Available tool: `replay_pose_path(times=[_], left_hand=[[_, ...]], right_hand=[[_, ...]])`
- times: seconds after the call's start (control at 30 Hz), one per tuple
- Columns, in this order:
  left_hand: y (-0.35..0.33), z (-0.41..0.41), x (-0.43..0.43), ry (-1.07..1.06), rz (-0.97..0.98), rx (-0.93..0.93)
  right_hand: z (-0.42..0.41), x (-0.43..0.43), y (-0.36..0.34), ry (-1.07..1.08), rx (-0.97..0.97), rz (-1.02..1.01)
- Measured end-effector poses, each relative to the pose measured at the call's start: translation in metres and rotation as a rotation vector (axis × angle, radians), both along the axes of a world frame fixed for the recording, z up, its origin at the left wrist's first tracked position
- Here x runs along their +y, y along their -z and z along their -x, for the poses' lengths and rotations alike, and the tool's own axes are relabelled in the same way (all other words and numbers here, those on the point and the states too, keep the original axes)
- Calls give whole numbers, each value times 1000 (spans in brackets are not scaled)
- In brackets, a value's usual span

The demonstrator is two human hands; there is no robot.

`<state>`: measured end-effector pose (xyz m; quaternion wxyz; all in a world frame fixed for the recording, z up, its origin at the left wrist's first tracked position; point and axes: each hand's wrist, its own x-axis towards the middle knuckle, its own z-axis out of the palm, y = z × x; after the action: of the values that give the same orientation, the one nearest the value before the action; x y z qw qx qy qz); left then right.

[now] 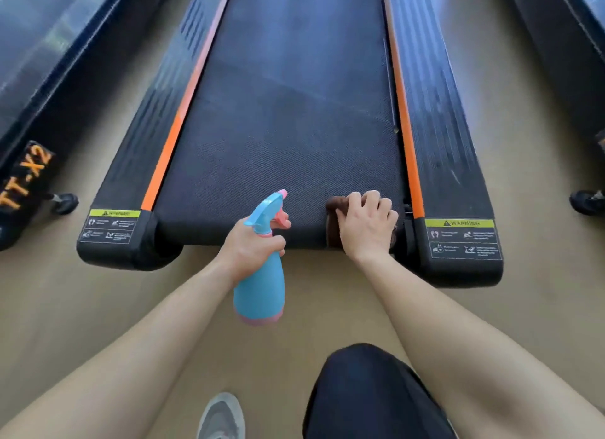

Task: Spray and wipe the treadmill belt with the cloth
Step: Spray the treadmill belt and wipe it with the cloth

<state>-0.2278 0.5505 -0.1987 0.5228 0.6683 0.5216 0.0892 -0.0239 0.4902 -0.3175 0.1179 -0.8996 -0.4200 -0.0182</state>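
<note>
The belt (278, 144), dark, finely textured and faintly streaked, is seen between two orange strips (170, 144). A blue bottle (260, 288) is held over the floor at the belt's near end, its neck clasped by the left grip (252, 245); its contents cannot be told. A brown cloth (334, 206) is pressed onto the belt's near right corner by the right grip (368, 224), fingers curled over it.

The treadmill belt (278, 137) is dark and finely textured, and it runs away from me. The brown cloth (333, 206) lies bunched at the belt's near end, toward the right edge, under the curled fingers of my right hand (368, 224). My left hand (252, 245) grips the blue spray bottle (260, 288), pink at the trigger and base, upright, with the nozzle toward the belt.
</note>
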Motion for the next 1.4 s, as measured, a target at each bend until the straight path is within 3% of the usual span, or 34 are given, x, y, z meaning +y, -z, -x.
replay_pose_path(times=[0.13,0.43,0.57,0.73,1.07,1.4], left_hand=[[0,22,2,-53,-35,77],[17,69,43,-12,-142,49],[32,88,58,90,-128,58],[61,114,70,183,-104,-3],[128,164,71,47,-118,-148],[137,230,28,-213,-95,-77]], right_hand=[[5,20,0,-5,-15,-3],[88,64,7,-526,-70,-71],[64,61,10,-371,-111,-130],[74,101,0,-146,-23,4],[113,96,11,-293,-190,-91],[146,97,23,-313,-181,-213]])
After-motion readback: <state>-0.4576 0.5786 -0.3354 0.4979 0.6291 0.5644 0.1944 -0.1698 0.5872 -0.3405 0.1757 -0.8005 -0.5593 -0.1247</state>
